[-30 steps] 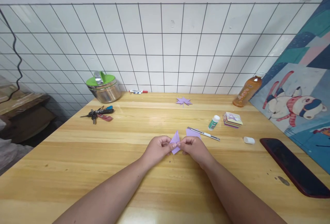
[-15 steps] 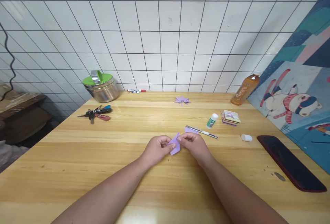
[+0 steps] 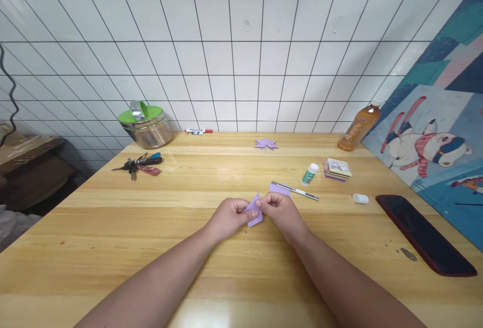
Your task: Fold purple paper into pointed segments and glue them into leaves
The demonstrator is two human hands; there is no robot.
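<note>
1. Purple folded paper (image 3: 255, 219): held between both hands, near the middle of the tabletop (image 3: 181, 192), a pointed corner uppermost. Whether it touches the wood, cannot tell.
2. Left hand (image 3: 229, 218): pinching the paper's left side, thumb across the front face, fingers curled behind.
3. Right hand (image 3: 282, 213): thumb and forefinger pinching the paper's upper right edge; remaining fingers bent in.
4. Just beyond the right hand: flat purple sheet (image 3: 285, 192), partly hidden by it. Slim silver-and-white tool (image 3: 302, 192) lies slantwise across the sheet, right end on the wood.
5. Further right: glue stick (image 3: 309, 174), green label, white top. Near it, a stack of small papers (image 3: 337, 171), pale on top, coloured edges below.
6. Nearer the right edge: short white cylinder (image 3: 360, 198) on its side, then a dark phone (image 3: 426, 235) with red rim.
7. Far side, centre: purple leaf-shaped paper (image 3: 266, 144).
8. Left: bunch of keys (image 3: 138, 163); behind it, steel pot (image 3: 151, 136) with green lid. Red-capped marker (image 3: 198, 131) by the tiled wall (image 3: 245, 61).
9. Far right corner: amber bottle (image 3: 359, 128) beside a panel (image 3: 433, 142) painted with a skiing bear.
</note>
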